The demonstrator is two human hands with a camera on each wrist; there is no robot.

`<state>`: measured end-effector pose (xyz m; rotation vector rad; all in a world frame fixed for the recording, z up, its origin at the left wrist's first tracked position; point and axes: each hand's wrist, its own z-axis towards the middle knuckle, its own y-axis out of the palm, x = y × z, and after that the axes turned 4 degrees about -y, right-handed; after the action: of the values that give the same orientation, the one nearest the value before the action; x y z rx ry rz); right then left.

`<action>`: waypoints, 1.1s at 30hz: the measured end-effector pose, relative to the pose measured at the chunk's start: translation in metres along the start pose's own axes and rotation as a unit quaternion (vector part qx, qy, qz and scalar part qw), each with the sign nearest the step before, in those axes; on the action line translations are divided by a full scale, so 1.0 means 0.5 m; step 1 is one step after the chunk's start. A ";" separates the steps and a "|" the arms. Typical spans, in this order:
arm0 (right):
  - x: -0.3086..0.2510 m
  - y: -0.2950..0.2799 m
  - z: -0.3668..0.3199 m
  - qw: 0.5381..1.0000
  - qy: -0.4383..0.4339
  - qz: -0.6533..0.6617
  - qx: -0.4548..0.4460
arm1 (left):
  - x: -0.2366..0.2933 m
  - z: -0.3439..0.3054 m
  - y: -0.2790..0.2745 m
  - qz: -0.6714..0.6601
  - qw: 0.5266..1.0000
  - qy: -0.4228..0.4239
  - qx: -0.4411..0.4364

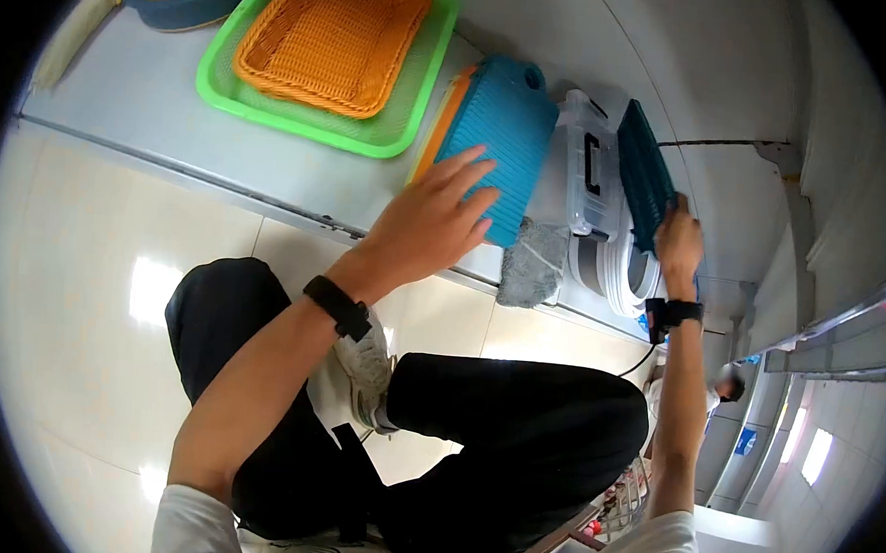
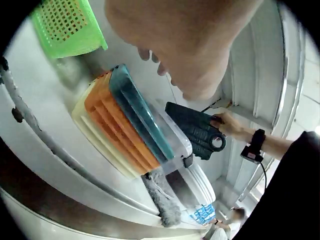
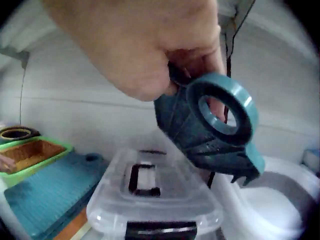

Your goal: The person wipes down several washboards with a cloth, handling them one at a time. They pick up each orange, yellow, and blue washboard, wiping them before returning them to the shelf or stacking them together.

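My right hand (image 1: 678, 241) grips the end of a dark teal washboard (image 1: 645, 177), near its ring-shaped hole. In the right wrist view, that washboard's ribbed underside (image 3: 200, 145) faces the camera, tilted above a clear lidded box (image 3: 150, 195). My left hand (image 1: 431, 221) has its fingers spread over the near part of a blue ridged washboard (image 1: 501, 129). Seen from the left wrist, the hand (image 2: 185, 55) is raised above the stack, where orange (image 2: 115, 125) and cream (image 2: 92, 125) boards stand beside the blue one.
A green basket (image 1: 213, 79) holding an orange woven tray (image 1: 331, 30) stands on the left of the shelf, by nested basins (image 1: 181, 12). A grey fluffy cloth (image 1: 534, 266) hangs at the front edge, near white basins (image 1: 631, 281). Another person (image 1: 728, 385) appears far right.
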<state>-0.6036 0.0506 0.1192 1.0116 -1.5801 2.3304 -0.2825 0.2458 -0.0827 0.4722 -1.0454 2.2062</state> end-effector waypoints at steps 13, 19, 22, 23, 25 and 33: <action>-0.097 -0.139 -0.076 0.911 -0.244 0.251 0.219 | -0.029 0.035 -0.119 -0.867 0.282 -0.402 -0.080; -0.167 -0.133 -0.032 0.920 -0.203 0.282 0.181 | -0.003 0.022 -0.148 -0.774 0.486 -0.392 -0.101; -0.183 -0.163 -0.030 0.862 -0.054 0.487 0.131 | 0.014 0.014 -0.141 -0.770 0.527 -0.342 -0.112; -0.155 -0.147 -0.013 0.835 -0.035 0.546 0.059 | 0.028 0.014 -0.134 -0.779 0.530 -0.323 -0.094; -0.187 -0.189 -0.014 0.712 0.031 0.701 -0.024 | 0.047 0.017 -0.113 -0.794 0.515 -0.310 -0.089; -0.305 -0.075 -0.055 0.554 0.126 0.796 -0.211 | 0.070 0.006 -0.007 -0.755 0.569 -0.304 -0.122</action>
<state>-0.4821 0.1270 0.0502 -1.5605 -3.2201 1.8992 -0.3056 0.2589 -0.0595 1.3684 -0.6444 0.2912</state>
